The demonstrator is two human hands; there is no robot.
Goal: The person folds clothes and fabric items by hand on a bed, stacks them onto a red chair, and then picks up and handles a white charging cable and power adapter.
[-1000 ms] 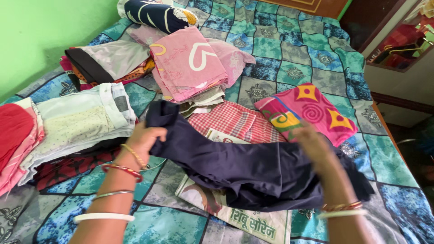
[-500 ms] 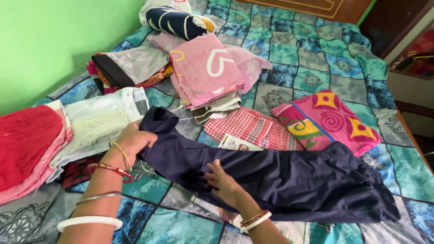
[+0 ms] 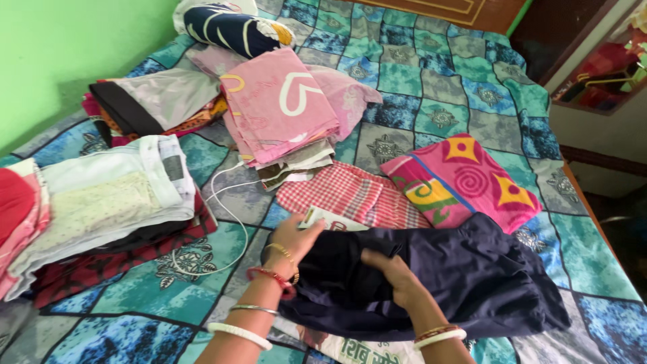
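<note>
a bed covered in a patchwork bedsheet of teal, blue and grey squares is filling nearly the whole view. a bright green wall is running along the ten o'clock side, and a dark wooden cabinet is standing at two o'clock past the bed's edge. folded laundry is lying in stacks: a pink heart-print pile at twelve o'clock, a grey and brown pile at ten o'clock, a pale green and white stack at nine o'clock with a red garment beyond it at the frame edge. a navy patterned pillow is sitting at eleven o'clock. a red checked cloth is lying near centre, a bright pink towel with yellow shapes just beside it at three o'clock. a white cable is looping across the sheet at eight o'clock of centre.

the dark navy garment is lying bunched at five o'clock of centre, over a newspaper whose edges are showing above and below it.

the left hand is reaching in from six o'clock, bangles on the wrist, fingers curled and gripping the garment's left edge. the right hand is resting palm down on the middle of the garment, fingers bent and pinching a fold of the cloth, bangles circling its wrist too.
</note>
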